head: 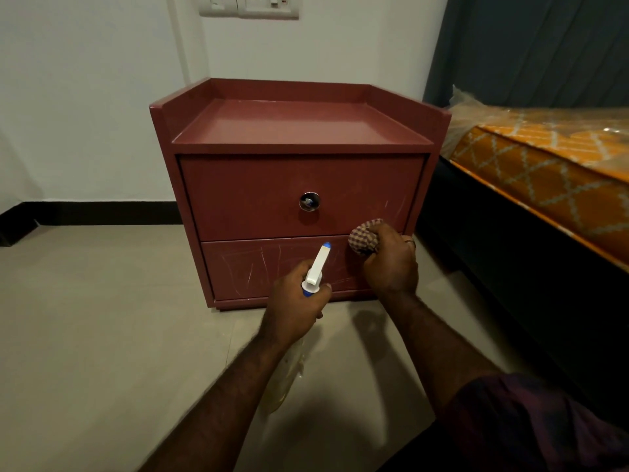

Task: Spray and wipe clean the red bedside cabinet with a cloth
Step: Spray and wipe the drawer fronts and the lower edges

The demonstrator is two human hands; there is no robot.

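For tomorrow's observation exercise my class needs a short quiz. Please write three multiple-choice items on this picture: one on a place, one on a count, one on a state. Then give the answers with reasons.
1. Where is the checked cloth?
A. On the cabinet's top
B. At the front of the red cabinet, by the seam between its drawers
C. Inside an open drawer

2. How many drawers does the cabinet show?
A. One
B. Two
C. Four

3. What is the left hand doing?
A. Lying open and flat
B. Gripping the spray bottle
C. Wiping with the cloth

Answers:
1. B: the right hand holds the cloth bunched low on the front's right side.
2. B: an upper drawer sits over a lower drawer.
3. B: its fingers curl round the bottle's neck, nozzle towards the cabinet.
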